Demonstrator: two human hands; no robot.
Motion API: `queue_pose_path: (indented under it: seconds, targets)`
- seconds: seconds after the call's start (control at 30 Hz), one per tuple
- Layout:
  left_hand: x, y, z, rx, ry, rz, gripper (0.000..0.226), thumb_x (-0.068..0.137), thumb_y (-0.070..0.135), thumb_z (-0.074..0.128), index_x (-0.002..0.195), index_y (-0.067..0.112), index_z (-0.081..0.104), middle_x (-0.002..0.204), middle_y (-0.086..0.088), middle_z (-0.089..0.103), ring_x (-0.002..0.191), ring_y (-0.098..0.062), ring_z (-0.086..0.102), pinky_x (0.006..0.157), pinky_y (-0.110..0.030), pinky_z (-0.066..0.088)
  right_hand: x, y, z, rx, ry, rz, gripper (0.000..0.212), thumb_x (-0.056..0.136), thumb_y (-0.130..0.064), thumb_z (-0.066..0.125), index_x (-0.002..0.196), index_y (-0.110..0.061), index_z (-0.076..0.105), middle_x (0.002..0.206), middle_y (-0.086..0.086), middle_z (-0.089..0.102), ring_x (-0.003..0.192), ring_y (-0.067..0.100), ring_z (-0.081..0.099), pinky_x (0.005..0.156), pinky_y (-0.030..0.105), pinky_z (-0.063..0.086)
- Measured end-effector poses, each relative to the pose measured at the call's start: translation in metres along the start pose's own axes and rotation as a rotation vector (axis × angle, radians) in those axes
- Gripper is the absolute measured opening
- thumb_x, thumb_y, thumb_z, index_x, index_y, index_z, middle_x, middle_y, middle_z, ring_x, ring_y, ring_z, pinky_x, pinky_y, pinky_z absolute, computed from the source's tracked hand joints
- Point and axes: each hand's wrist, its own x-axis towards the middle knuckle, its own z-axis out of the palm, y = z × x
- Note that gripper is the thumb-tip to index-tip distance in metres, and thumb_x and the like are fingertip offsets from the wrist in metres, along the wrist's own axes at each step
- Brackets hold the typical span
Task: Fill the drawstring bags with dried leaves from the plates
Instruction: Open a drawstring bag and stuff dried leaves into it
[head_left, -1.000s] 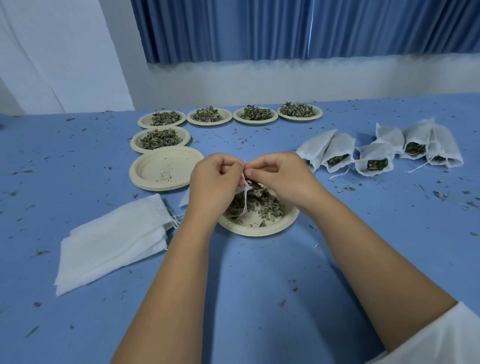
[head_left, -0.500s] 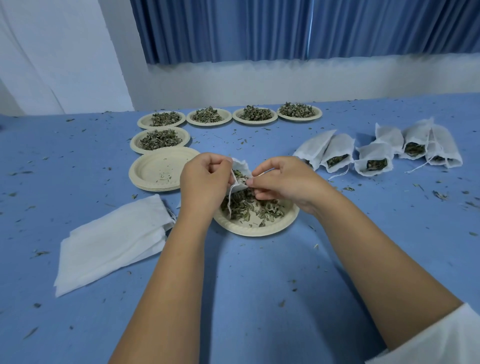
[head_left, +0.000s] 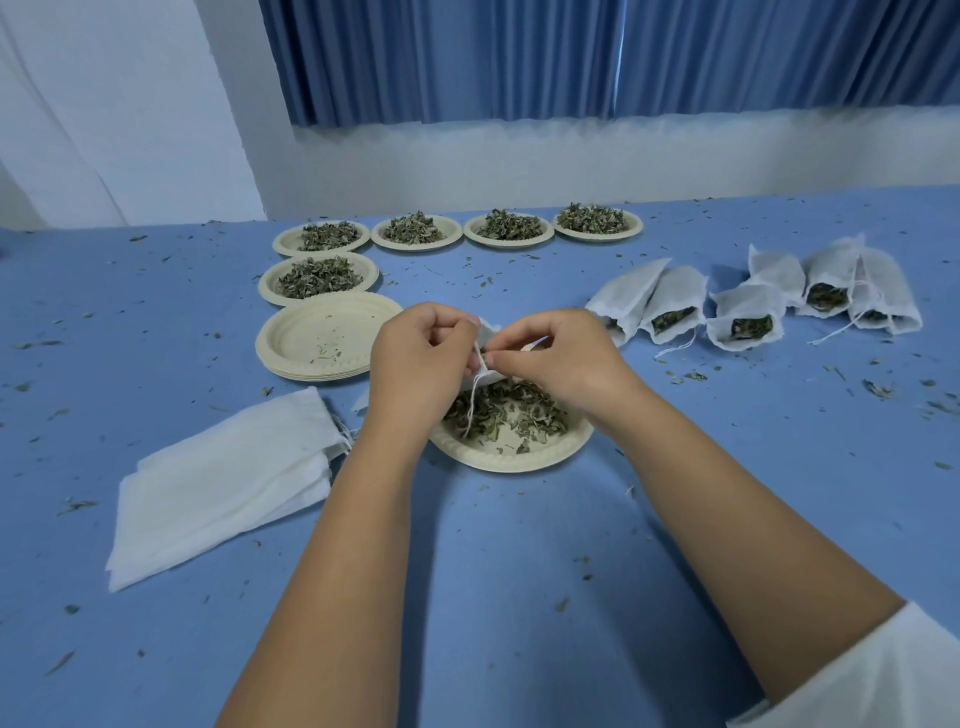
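Left hand (head_left: 421, 358): fingers pinch bag (head_left: 483, 370) over near plate (head_left: 519, 460), likely so spills land there.
Right hand (head_left: 563, 358): fingertips pinch the bag's mouth, likely opening it.

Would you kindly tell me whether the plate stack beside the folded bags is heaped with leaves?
No, the stacked plates hold only a few leaf crumbs.

A single wide-angle view comes from a camera worn on the person's head. It faces forward and tilts down over the blue counter (head_left: 519, 597), with the pale wall (head_left: 571, 161) and blue curtain (head_left: 519, 57) along the top of the frame. The left hand (head_left: 415, 358) and right hand (head_left: 561, 358) sit near mid-frame, close below the lens. The counter's far edge looks slightly bowed, probably from the wide lens.
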Motion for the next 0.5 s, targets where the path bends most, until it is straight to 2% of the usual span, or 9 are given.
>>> queue_pose_path:
  seconds: [0.07,0.1,0.17,0.23,0.3,0.4,0.5]
  targets:
    - [0.0,0.001,0.0,-0.005,-0.005,0.009,0.014,0.091,0.009,0.06,0.079,0.013,0.066,0.047,0.009,0.06,0.047,-0.002,0.054,0.052,-0.014,0.048,0.003,0.003,0.001,-0.001,0.042,0.041,0.022,0.073,-0.019,0.085,0.087,-0.021,0.069,0.083,-0.008,0.062,0.064,-0.003,0.055,0.055,0.007,0.041]
    - [0.0,0.002,-0.001,-0.011,-0.01,0.014,0.014,0.091,0.009,0.06,0.079,0.013,0.066,0.047,0.009,0.059,0.047,-0.002,0.054,0.052,-0.014,0.048,0.004,0.004,0.0,0.044,0.009,0.097,0.026,0.074,-0.021,0.084,0.093,-0.021,0.066,0.093,-0.005,0.064,0.073,0.0,0.06,0.057,0.008,0.045]
    - [-0.001,0.004,-0.001,-0.03,-0.032,0.026,0.014,0.091,0.008,0.061,0.079,0.013,0.067,0.048,0.009,0.059,0.047,-0.003,0.054,0.054,-0.016,0.05,0.005,0.006,0.0,0.205,-0.15,0.227,0.025,0.082,-0.017,0.077,0.103,-0.019,0.064,0.111,0.007,0.068,0.09,0.009,0.069,0.063,0.016,0.053]
    - [-0.002,0.005,-0.001,-0.04,-0.068,0.037,0.014,0.091,0.008,0.061,0.079,0.013,0.067,0.049,0.009,0.059,0.049,-0.004,0.055,0.057,-0.017,0.051,0.005,0.007,0.001,0.367,-0.273,0.284,0.02,0.089,-0.008,0.067,0.11,-0.005,0.066,0.116,0.019,0.068,0.096,0.017,0.072,0.069,0.023,0.058]
    - [-0.004,0.007,0.0,-0.046,-0.104,0.038,0.013,0.091,0.009,0.063,0.079,0.013,0.067,0.051,0.009,0.06,0.05,-0.003,0.055,0.057,-0.016,0.05,0.004,0.007,0.003,0.432,-0.282,0.258,0.019,0.089,-0.002,0.063,0.107,0.003,0.068,0.106,0.018,0.072,0.093,0.02,0.073,0.069,0.023,0.058]
    - [-0.006,0.01,0.001,-0.065,-0.16,0.021,0.013,0.091,0.01,0.064,0.079,0.013,0.068,0.051,0.008,0.061,0.049,-0.002,0.056,0.055,-0.014,0.049,0.004,0.007,0.006,0.352,-0.2,0.193,0.008,0.083,-0.005,0.072,0.09,-0.001,0.073,0.083,0.007,0.074,0.08,0.014,0.073,0.064,0.021,0.056]
    - [-0.008,0.011,0.003,-0.067,-0.209,0.022,0.013,0.091,0.01,0.064,0.079,0.013,0.069,0.052,0.007,0.061,0.05,-0.003,0.056,0.055,-0.014,0.049,0.005,0.01,0.009,0.25,-0.117,0.213,0.006,0.081,-0.006,0.074,0.081,-0.001,0.069,0.07,0.005,0.067,0.064,0.01,0.069,0.058,0.019,0.054]
